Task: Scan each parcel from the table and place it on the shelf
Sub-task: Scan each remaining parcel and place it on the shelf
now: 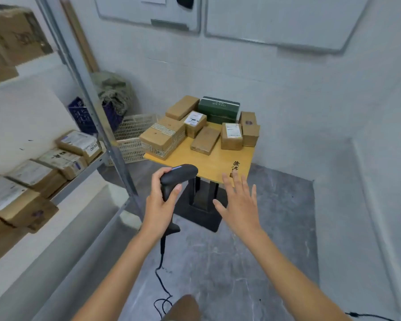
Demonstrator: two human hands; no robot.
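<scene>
Shelf (83, 167), left: labelled parcels (79, 144) in a row. Tabletop (208, 162): cartons (162, 137) crowd far half, near edge bare. Left grip (161, 200) wraps scanner (176, 179); right grip (240, 202) spread.

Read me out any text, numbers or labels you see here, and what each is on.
"0836": white label on the brown cardboard parcel on the metal shelf.
Pale lettering on the dark green box: too blurred.
Black characters printed on the wooden table: unreadable.
White labels on the remaining parcels: too small.

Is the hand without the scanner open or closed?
Open. The right hand has straight, spread fingers and holds nothing, hovering near the table edge.
</scene>
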